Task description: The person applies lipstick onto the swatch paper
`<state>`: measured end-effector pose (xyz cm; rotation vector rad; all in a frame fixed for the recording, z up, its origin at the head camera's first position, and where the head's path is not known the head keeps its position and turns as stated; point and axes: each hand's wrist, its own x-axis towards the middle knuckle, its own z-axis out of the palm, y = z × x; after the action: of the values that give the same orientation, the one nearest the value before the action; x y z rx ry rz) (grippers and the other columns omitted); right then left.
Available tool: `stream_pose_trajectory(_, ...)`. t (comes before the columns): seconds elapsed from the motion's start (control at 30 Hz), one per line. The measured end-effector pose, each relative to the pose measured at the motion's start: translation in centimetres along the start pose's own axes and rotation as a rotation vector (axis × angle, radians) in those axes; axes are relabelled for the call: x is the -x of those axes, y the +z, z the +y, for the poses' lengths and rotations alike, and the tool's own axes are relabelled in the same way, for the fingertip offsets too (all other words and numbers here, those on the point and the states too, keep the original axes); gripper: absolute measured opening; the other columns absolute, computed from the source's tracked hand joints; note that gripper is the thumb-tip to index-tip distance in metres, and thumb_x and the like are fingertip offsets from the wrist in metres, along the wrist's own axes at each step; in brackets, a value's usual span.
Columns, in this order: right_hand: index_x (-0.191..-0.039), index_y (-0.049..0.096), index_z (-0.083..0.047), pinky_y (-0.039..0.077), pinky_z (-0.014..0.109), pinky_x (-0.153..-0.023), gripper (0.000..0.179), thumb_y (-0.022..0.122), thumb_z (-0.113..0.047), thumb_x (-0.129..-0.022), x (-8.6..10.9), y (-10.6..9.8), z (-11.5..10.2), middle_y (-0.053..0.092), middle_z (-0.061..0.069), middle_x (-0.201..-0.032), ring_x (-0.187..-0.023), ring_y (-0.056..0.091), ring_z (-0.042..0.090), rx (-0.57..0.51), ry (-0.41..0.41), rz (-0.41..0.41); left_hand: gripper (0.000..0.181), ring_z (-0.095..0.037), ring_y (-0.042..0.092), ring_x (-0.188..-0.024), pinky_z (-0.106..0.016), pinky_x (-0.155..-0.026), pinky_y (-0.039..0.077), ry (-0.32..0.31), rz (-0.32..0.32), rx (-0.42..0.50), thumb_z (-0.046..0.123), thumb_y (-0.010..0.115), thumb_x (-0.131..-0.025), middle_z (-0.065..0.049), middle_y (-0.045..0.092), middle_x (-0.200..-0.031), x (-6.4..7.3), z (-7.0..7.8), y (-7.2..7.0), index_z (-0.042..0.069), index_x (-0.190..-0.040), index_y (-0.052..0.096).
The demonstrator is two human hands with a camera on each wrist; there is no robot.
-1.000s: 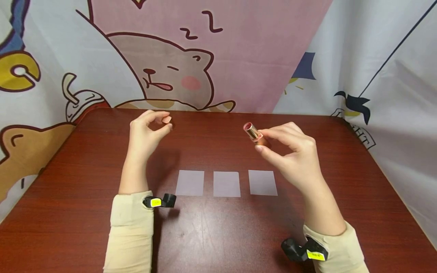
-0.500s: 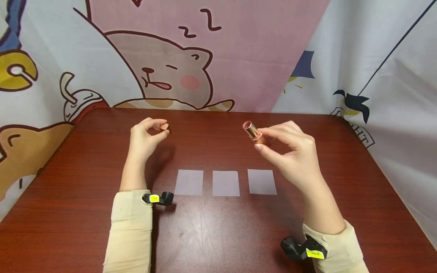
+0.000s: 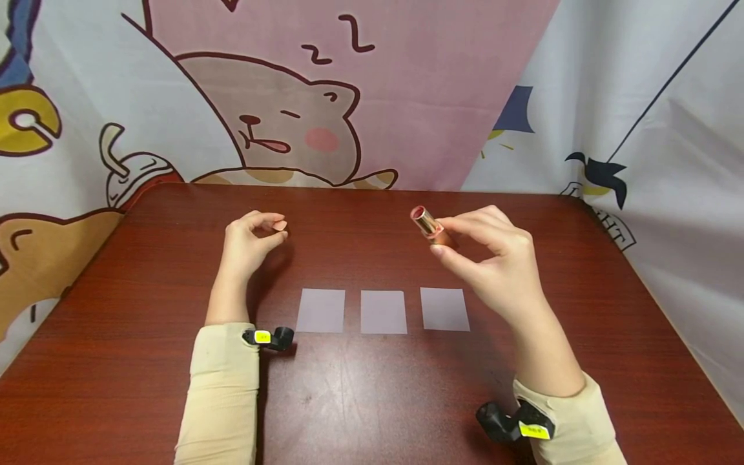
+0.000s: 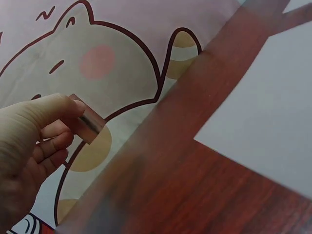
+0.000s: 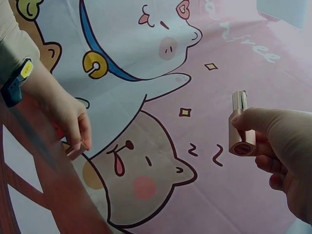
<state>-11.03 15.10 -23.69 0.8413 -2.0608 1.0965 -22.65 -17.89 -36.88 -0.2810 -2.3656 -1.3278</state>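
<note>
My right hand (image 3: 501,259) pinches a rose-gold lipstick tube (image 3: 427,223) between thumb and fingers, above the table's right half. The tube is uncapped and tilted, its gold inner barrel pointing up and left. In the right wrist view the lipstick (image 5: 241,134) shows its square base. On the left, my left hand (image 3: 247,244) pinches a small rose-gold cap, most of it hidden by the fingers in the head view. The left wrist view shows this cap (image 4: 87,124) more fully, held at the fingertips. Hands and pieces are well apart.
Three white paper squares lie in a row on the dark red-brown table (image 3: 360,400): left square (image 3: 321,311), middle square (image 3: 383,312) and right square (image 3: 444,309). Behind the table hangs a cartoon-printed cloth (image 3: 442,84). Each wrist wears a black camera.
My left hand has come down and nearer to the table's front with the cap in its fingers. The right hand and the lipstick have stayed nearly still.
</note>
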Motion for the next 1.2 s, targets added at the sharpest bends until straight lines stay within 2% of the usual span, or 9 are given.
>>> stream_pose_trajectory(0.17,-0.082,0.068,0.008,0.039,0.024,-0.065,0.021,0.072,0.013,-0.062,0.0,0.0,0.0,0.065,0.014,-0.074,-0.073,0.05,0.013,-0.002,0.001,0.0,0.025,-0.02,0.061,-0.076,-0.025,-0.068,0.046,-0.016,-0.028,-0.017,0.0,0.073,-0.071,-0.009,0.066,-0.083,0.3,-0.7,0.2,0.001,-0.095,0.068)
stream_pose_trajectory(0.37,-0.082,0.068,0.008,0.039,0.025,-0.065,0.021,0.072,0.013,-0.062,0.0,0.0,0.0,0.065,0.014,-0.074,-0.074,0.051,0.013,0.005,0.002,0.004,0.024,-0.027,0.061,-0.077,-0.037,-0.07,0.047,-0.02,-0.055,-0.021,-0.002,0.073,-0.071,-0.012,0.066,-0.084,0.5,-1.2,0.4,-0.002,-0.094,0.067)
stream_pose_trajectory(0.67,-0.082,0.068,0.007,0.038,0.022,-0.065,0.021,0.072,0.013,-0.062,0.0,-0.1,-0.1,0.065,0.012,-0.074,-0.073,0.05,0.012,0.004,0.006,0.002,0.025,-0.021,0.062,-0.077,-0.017,-0.065,0.043,-0.053,-0.091,-0.04,0.0,0.073,-0.071,-0.01,0.067,-0.084,0.8,-1.7,0.6,-0.001,-0.096,0.067)
stream_pose_trajectory(1.0,-0.082,0.068,0.007,0.039,0.022,-0.066,0.022,0.072,0.013,-0.062,0.0,-0.1,-0.1,0.064,0.012,-0.073,-0.073,0.05,0.012,0.006,0.005,-0.001,0.025,-0.021,0.06,-0.077,-0.013,-0.06,0.041,-0.091,-0.129,-0.027,0.0,0.072,-0.072,-0.012,0.067,-0.085,0.9,-2.3,0.5,-0.001,-0.097,0.067)
stream_pose_trajectory(1.2,-0.082,0.068,0.007,0.038,0.022,-0.066,0.022,0.072,0.013,-0.062,0.1,-0.1,-0.1,0.064,0.011,-0.073,-0.073,0.05,0.012,0.011,0.006,-0.004,0.025,-0.02,0.061,-0.076,-0.014,-0.06,0.043,-0.109,-0.132,-0.009,0.001,0.072,-0.073,-0.012,0.067,-0.085,1.0,-2.4,0.6,-0.001,-0.097,0.066)
